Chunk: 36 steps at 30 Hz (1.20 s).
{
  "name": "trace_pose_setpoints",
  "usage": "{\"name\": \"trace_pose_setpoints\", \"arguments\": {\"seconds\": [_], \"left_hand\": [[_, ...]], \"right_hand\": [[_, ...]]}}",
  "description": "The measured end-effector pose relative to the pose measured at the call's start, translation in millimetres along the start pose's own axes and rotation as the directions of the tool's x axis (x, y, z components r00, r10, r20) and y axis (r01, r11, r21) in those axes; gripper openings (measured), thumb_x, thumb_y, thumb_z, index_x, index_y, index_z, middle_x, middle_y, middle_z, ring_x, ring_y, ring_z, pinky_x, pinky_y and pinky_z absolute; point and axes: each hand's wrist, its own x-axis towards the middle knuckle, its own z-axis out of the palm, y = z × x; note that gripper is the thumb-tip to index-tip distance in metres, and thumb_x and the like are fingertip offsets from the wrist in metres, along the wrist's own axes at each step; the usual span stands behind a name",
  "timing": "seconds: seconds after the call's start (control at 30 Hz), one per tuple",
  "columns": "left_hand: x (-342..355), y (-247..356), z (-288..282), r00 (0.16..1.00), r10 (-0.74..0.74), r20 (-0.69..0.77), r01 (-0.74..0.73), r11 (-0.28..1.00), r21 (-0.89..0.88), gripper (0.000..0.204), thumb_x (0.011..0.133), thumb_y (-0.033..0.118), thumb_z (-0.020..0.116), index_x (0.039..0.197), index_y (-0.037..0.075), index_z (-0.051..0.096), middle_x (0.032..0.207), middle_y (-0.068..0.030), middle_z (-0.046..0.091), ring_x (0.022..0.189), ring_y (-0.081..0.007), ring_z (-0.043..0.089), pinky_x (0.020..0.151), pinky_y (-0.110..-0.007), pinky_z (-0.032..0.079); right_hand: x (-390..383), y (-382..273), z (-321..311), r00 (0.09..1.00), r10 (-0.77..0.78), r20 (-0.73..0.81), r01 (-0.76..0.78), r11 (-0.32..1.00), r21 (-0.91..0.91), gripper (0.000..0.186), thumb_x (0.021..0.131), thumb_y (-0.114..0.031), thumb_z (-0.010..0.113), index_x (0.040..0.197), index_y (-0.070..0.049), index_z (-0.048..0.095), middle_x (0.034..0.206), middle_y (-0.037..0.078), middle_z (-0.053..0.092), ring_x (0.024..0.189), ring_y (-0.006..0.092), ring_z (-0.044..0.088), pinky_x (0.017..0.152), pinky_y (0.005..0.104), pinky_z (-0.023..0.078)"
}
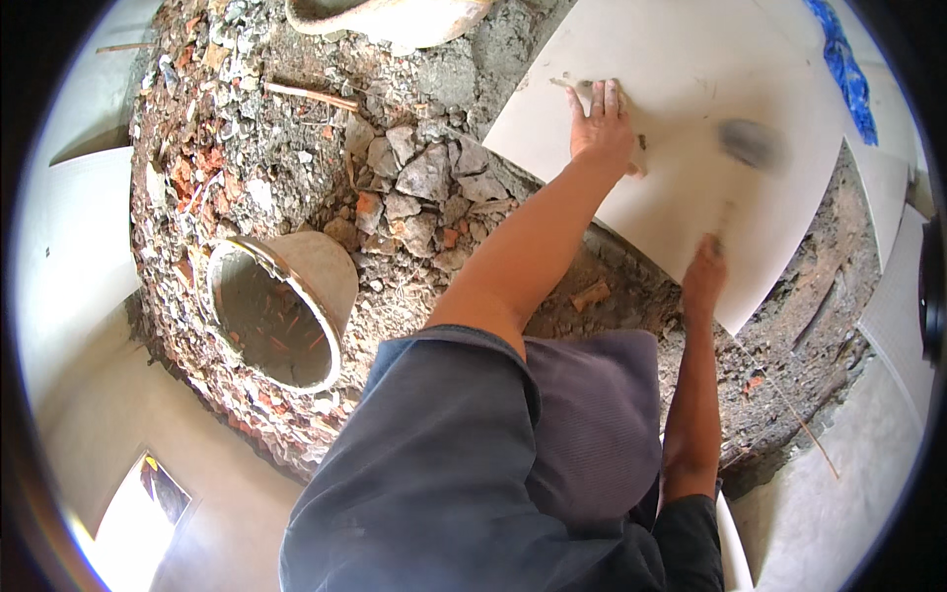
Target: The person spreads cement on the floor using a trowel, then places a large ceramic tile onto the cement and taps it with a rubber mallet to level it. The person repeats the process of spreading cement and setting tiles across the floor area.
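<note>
A large pale tile (691, 59) lies over the ground in front of me, at the upper right. My left hand (604, 133) rests flat on it with the fingers spread, holding nothing. Small dull smears or crumbs show on the tile around those fingertips. My right hand (704, 274) is closed round the handle of a mallet (752, 144), over the right part of the tile. Motion blurs the mallet's dark head, so I cannot tell whether it touches the surface.
Broken stones and rubble (424, 178) cover the ground to the left. A tilted bucket (340, 281) with grey matter inside stands there, and another pale container (424, 25) is at the top edge. A blue strip (846, 74) lies at the far right, near more pale tiles (903, 306).
</note>
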Motion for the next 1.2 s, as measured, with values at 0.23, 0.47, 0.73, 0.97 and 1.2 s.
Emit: {"name": "trace_pose_setpoints", "arguments": {"seconds": [0.23, 0.47, 0.73, 0.97, 1.2], "left_hand": [[4, 5, -7, 0.996, -0.029, 0.086, 0.030, 1.000, -0.008, 0.119, 0.068, 0.062, 0.072, 0.149, 0.001, 0.009, 0.158, -0.0126, 0.006, 0.146, -0.0273, 0.007, 0.112, -0.064, 0.006], [2, 5, -8, 0.988, -0.015, 0.151, 0.014, 1.000, 0.004, 0.118, 0.069, 0.062, 0.071, 0.150, 0.001, 0.009, 0.158, -0.0135, 0.003, 0.146, -0.0275, 0.004, 0.113, -0.062, 0.007], [12, 2, -8, 0.995, -0.042, 0.090, 0.044, 0.999, -0.012, 0.122, 0.068, 0.062, 0.072, 0.149, 0.001, 0.005, 0.158, -0.0141, 0.004, 0.146, -0.0275, 0.005, 0.115, -0.058, 0.009], [10, 3, -3, 0.996, -0.020, 0.092, 0.019, 1.000, 0.016, 0.121, 0.066, 0.061, 0.074, 0.149, -0.001, 0.010, 0.158, -0.0145, 0.005, 0.146, -0.0276, 0.006, 0.113, -0.062, 0.007], [10, 4, -7, 0.994, -0.036, 0.106, 0.020, 0.989, 0.146, 0.126, 0.067, 0.074, 0.063, 0.150, 0.001, 0.003, 0.158, -0.0152, 0.002, 0.146, -0.0301, 0.004, 0.112, -0.063, 0.008]], "right_hand": [[6, -28, -14, 0.650, 0.590, 0.480, -0.737, 0.333, 0.588, 0.039, 0.097, -0.029, 0.052, 0.110, 0.008, 0.055, 0.082, 0.010, 0.058, 0.078, 0.0271, 0.057, 0.076, 0.0398, 0.048], [39, -39, 9, 0.711, 0.404, 0.575, -0.694, 0.534, 0.483, 0.040, 0.096, -0.036, 0.052, 0.099, 0.003, 0.060, 0.080, 0.019, 0.062, 0.073, 0.0310, 0.060, 0.069, 0.0416, 0.047], [92, -60, 50, 0.833, 0.290, 0.471, -0.529, 0.665, 0.526, 0.049, 0.095, -0.044, 0.048, 0.096, 0.004, 0.059, 0.079, 0.023, 0.062, 0.074, 0.0390, 0.061, 0.068, 0.0454, 0.046], [98, -64, 52, 0.785, 0.242, 0.570, -0.523, 0.752, 0.401, 0.046, 0.095, -0.042, 0.051, 0.097, 0.003, 0.061, 0.086, 0.027, 0.063, 0.082, 0.0428, 0.062, 0.072, 0.0468, 0.048], [90, -53, 22, 0.868, 0.278, 0.412, -0.467, 0.739, 0.485, 0.045, 0.095, -0.041, 0.052, 0.091, 0.003, 0.059, 0.073, 0.022, 0.061, 0.071, 0.0392, 0.061, 0.065, 0.0447, 0.047]]}}
